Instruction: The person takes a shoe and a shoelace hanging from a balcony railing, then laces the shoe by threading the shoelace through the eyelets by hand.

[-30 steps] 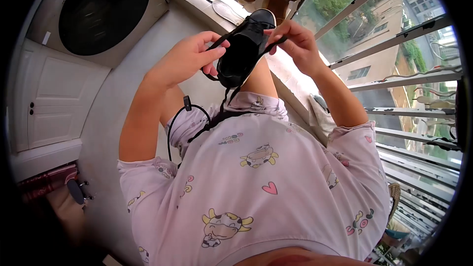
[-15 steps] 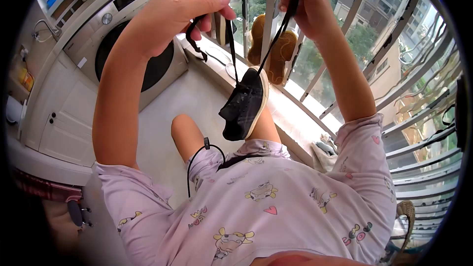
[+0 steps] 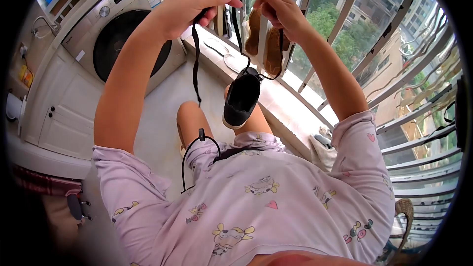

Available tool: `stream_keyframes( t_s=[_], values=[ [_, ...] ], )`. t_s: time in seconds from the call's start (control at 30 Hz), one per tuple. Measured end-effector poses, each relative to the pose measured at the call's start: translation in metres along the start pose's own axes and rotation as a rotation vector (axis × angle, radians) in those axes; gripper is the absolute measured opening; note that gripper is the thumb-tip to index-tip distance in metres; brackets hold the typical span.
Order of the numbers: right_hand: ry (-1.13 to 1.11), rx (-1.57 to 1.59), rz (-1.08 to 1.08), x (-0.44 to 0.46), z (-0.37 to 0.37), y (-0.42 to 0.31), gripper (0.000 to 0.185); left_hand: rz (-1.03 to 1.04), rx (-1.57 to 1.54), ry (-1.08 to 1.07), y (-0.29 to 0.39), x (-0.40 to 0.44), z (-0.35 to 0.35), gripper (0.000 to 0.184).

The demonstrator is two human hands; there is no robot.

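A black shoe (image 3: 242, 97) with a pale sole hangs in front of my knees, its opening facing me. Its black shoelace (image 3: 196, 64) runs up to both hands, and one loose end dangles below my left hand. My left hand (image 3: 204, 7) is closed on the lace at upper centre, its index finger stretched toward the right. Opposite it, my right hand (image 3: 281, 15) pinches the other part of the lace, which loops down to the shoe. A short black tip sticks up above the right fingers. The exact grip of the left fingertips is partly hidden.
Brown-soled shoes (image 3: 273, 54) lean against the window railing (image 3: 340, 24) on a pale ledge (image 3: 268, 103). A washing machine (image 3: 81, 39) and white cabinet (image 3: 64, 113) stand at left. A cloth bag (image 3: 322, 152) lies by the railing on the right.
The shoe has turned so its opening faces me. My right hand has moved down and left, slackening its lace. More lace now hangs from my left hand.
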State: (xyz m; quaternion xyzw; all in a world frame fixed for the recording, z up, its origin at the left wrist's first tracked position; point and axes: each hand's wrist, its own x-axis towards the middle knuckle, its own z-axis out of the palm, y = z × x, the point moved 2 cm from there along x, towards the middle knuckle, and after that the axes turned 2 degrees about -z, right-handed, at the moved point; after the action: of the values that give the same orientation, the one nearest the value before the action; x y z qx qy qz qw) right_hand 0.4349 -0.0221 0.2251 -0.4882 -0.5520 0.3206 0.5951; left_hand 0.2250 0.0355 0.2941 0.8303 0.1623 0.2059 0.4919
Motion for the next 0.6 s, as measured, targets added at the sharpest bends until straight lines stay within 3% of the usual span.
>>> stream_keyframes(
  t_s=[0.13,0.3,0.53,0.6],
  values=[
    [-0.112,0.016,-0.335,0.016,0.027,-0.066,0.045,-0.011,-0.03,0.062,0.025,0.0,-0.013,0.029],
    [-0.103,0.065,-0.398,0.031,0.035,-0.131,0.039,0.106,0.015,0.053,0.058,0.005,-0.027,0.031],
    [-0.097,-0.136,-0.417,0.04,0.035,-0.148,0.04,0.02,-0.223,-0.152,0.076,0.008,-0.036,0.038],
    [-0.096,-0.112,-0.371,0.036,0.038,-0.151,0.041,0.018,-0.279,-0.09,0.081,0.009,-0.041,0.039]
  ],
)
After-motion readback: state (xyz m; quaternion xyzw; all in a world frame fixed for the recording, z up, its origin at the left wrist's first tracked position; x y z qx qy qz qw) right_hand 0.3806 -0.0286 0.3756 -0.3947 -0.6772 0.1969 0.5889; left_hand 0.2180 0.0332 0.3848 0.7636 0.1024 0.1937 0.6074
